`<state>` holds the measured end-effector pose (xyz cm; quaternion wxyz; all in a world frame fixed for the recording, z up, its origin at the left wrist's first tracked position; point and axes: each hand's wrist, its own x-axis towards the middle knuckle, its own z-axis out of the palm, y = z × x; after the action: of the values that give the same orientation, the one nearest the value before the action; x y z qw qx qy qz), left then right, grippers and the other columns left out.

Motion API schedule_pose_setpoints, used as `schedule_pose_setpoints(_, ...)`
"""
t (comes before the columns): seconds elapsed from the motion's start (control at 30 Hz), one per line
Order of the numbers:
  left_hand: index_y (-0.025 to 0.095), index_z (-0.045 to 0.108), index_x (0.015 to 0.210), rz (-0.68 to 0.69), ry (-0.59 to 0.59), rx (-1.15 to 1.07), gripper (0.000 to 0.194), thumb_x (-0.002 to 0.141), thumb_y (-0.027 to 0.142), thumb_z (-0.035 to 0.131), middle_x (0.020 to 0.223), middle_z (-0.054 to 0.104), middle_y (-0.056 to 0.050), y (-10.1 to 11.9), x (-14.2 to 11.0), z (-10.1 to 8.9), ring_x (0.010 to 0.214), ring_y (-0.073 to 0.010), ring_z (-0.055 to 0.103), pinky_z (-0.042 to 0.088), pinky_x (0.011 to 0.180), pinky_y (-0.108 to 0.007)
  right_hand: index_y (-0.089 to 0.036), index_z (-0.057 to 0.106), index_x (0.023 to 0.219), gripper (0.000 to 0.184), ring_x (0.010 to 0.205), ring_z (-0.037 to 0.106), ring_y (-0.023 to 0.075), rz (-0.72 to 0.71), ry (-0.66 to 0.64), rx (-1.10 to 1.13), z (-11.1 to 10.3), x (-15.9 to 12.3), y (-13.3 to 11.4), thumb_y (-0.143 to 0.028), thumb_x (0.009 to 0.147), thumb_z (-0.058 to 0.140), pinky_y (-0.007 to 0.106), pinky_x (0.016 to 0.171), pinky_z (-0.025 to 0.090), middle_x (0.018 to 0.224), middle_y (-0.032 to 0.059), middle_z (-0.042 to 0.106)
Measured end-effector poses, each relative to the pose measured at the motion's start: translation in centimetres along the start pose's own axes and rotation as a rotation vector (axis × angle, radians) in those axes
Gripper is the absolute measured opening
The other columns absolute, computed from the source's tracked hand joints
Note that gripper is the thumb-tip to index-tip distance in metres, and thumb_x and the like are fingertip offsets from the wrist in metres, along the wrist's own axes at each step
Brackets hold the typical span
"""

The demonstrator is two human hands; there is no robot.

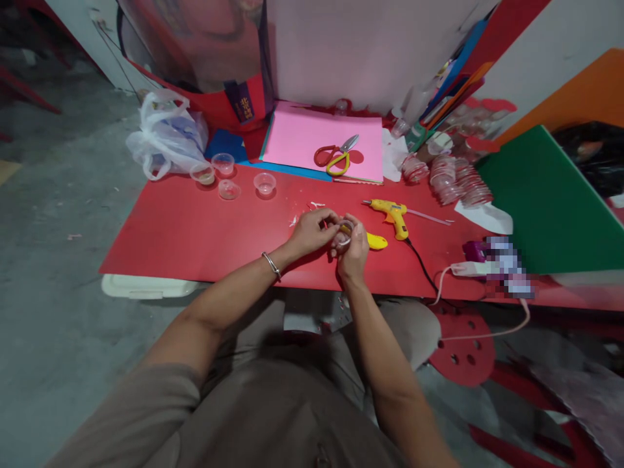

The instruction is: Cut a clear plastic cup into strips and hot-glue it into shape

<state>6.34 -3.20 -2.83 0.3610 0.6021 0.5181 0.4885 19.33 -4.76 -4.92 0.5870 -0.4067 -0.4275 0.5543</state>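
round clear plastic piece (345,235) sits in the person's two hands, just above the near part of a red table (170,227), in the head view. the left hand (312,233), with a silver bracelet (271,265) on its wrist, brings its fingertips to one side of the piece; the right hand (354,250) curls around the other side, so the two hands meet closed about it. fingers hide part of its form. just beside the right hand lies a yellow object (377,241), partly covered. to the right, a yellow glue gun (392,209) rests on its side, a pale glue stick (429,217) jutting from its rear and a black cord (420,260) running toward the near edge. white scraps (316,205) lie scattered beyond the left hand. farther back, scissors (344,149) with one red and one yellow handle lie spread on pink paper (297,140), near a red circle (357,157). four small clear cups (265,184) stand left of centre, close to a white plastic bag (168,140). at right, red-rimmed clear stacks (446,180) lie near a green board (536,208).
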Motion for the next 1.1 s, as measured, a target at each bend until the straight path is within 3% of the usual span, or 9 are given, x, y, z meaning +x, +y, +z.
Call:
schedule_pose_setpoints(0.1, 0.017, 0.074, 0.091, -0.038, -0.001, -0.059, 0.012, 0.093, 0.026, 0.068, 0.079, 0.074, -0.004, 0.1, -0.3, 0.2, 0.063, -0.0111, 0.063, 0.047, 0.058, -0.024, -0.029, 0.060, 0.132, 0.053, 0.053, 0.055, 0.0049, 0.015, -0.012, 0.010, 0.1, 0.0, 0.0, -0.069, 0.098, 0.054, 0.019, 0.038, 0.043, 0.113, 0.0028, 0.069)
schedule_pose_setpoints(0.33, 0.015, 0.078, 0.098, -0.037, -0.034, -0.116, 0.017, 0.097, 0.028, 0.066, 0.082, 0.078, -0.005, 0.6, -0.7, -0.1, 0.062, -0.0112, 0.069, 0.052, 0.060, -0.023, -0.027, 0.059, 0.135, 0.060, 0.046, 0.051, 0.0068, 0.050, -0.041, -0.007, 0.0, -0.1, 0.0, -0.074, 0.098, 0.050, 0.018, 0.038, 0.041, 0.074, -0.0053, 0.060)
schedule_pose_setpoints(0.6, 0.016, 0.075, 0.091, -0.086, -0.034, -0.146, 0.023, 0.096, 0.038, 0.069, 0.065, 0.072, -0.002, 0.6, -0.8, 0.0, 0.053, -0.0127, 0.067, 0.049, 0.052, -0.023, -0.025, 0.062, 0.133, 0.062, 0.044, 0.053, 0.0087, 0.068, -0.050, 0.010, 0.2, -0.3, -0.1, -0.075, 0.098, 0.050, 0.019, 0.036, 0.041, 0.065, -0.0074, 0.057)
schedule_pose_setpoints(0.8, 0.016, 0.071, 0.092, -0.127, -0.057, -0.221, 0.014, 0.097, 0.026, 0.063, 0.061, 0.067, 0.001, 0.6, -1.0, 0.5, 0.049, -0.0124, 0.066, 0.048, 0.045, -0.021, -0.024, 0.064, 0.128, 0.061, 0.047, 0.056, 0.0072, 0.075, -0.012, 0.032, 0.4, 0.0, -0.2, -0.075, 0.097, 0.051, 0.019, 0.038, 0.042, 0.083, -0.0016, 0.070)
schedule_pose_setpoints(0.97, 0.017, 0.068, 0.092, -0.184, -0.052, -0.308, 0.009, 0.094, 0.024, 0.064, 0.058, 0.063, 0.003, 0.7, -1.2, 0.6, 0.045, -0.0131, 0.064, 0.050, 0.043, -0.023, -0.023, 0.066, 0.127, 0.063, 0.048, 0.057, 0.0072, 0.082, -0.004, 0.015, 0.3, -0.1, -0.1, -0.076, 0.096, 0.052, 0.019, 0.039, 0.044, 0.090, 0.0014, 0.074)
schedule_pose_setpoints(1.1, 0.017, 0.071, 0.095, -0.162, -0.039, -0.249, 0.011, 0.094, 0.026, 0.065, 0.061, 0.065, 0.002, 0.4, -1.1, 0.6, 0.049, -0.0119, 0.064, 0.050, 0.046, -0.023, -0.025, 0.066, 0.128, 0.061, 0.048, 0.057, 0.0065, 0.063, -0.011, -0.011, 0.3, -0.2, -0.2, -0.075, 0.098, 0.049, 0.019, 0.039, 0.043, 0.095, 0.0021, 0.075)
